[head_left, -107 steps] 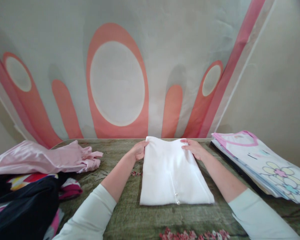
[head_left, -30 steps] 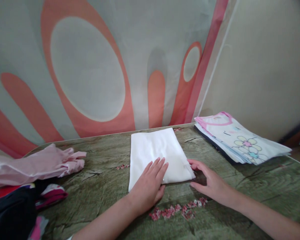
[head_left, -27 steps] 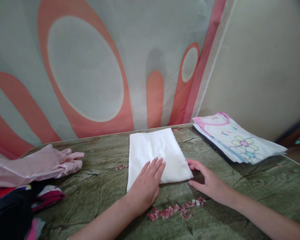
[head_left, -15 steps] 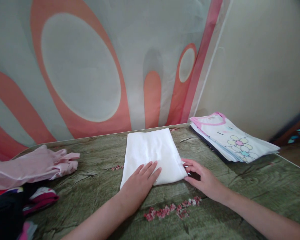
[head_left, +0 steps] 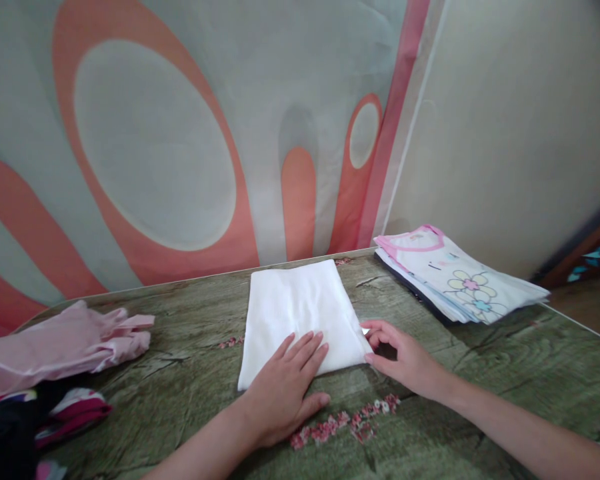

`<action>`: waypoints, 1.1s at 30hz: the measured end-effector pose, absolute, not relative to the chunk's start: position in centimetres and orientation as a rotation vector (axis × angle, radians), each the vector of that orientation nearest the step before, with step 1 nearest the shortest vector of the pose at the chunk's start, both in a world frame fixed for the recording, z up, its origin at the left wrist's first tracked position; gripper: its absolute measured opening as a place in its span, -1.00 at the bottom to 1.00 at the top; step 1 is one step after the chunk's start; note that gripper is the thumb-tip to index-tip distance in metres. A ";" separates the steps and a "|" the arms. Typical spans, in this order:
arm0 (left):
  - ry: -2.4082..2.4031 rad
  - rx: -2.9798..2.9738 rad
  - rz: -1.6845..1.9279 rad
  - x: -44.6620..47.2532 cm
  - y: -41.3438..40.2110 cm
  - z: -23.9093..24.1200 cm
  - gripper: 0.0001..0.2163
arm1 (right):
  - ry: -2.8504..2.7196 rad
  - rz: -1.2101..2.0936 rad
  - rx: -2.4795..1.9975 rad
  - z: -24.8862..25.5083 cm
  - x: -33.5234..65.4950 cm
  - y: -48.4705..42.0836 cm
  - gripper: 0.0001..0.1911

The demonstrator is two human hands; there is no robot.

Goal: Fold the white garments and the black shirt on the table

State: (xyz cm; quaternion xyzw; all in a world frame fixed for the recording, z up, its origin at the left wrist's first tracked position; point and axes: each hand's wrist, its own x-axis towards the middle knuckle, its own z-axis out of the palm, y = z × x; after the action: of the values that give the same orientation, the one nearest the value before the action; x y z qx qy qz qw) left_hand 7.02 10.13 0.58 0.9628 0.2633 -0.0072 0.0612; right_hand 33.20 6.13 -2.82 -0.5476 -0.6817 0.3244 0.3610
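Note:
A folded white garment lies flat on the green wood-patterned table, its far edge near the wall. My left hand rests open and flat on the garment's near edge, fingers stretched forward. My right hand touches the garment's near right corner, with thumb and fingers curled around that corner.
A stack of folded clothes, topped by a white shirt with a flower print, sits at the right. A pink satin garment and a dark heap of clothes lie at the left. A curtain with orange shapes hangs behind the table.
Both hands went from the garment's far edge to its near edge. In the last second the view drifted right and my right fingers curled closer round the corner.

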 end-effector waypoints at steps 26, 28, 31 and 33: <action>1.447 3.007 -0.171 2.1 14.2 1.4 -0.45 | -2.545 0.367 -1.236 0.2 27.5 2.9 -0.40; 1.518 3.037 -0.110 1.2 15.9 0.7 -0.48 | -2.587 0.315 -1.175 -0.5 25.8 3.0 -0.45; 1.562 3.084 0.058 -0.3 18.4 -0.1 -0.52 | -2.669 0.280 -1.027 -1.2 23.0 3.7 -0.62; 1.629 3.049 0.140 -1.5 19.7 -0.4 -0.53 | -2.700 0.338 -0.914 -0.9 21.6 4.2 -0.59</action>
State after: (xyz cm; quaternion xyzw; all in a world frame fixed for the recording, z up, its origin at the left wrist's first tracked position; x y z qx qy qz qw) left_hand -1.46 19.67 -0.42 0.8702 0.4648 0.0400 -0.1585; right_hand 21.65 4.15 -0.86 -0.3154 -0.9320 0.1168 0.1352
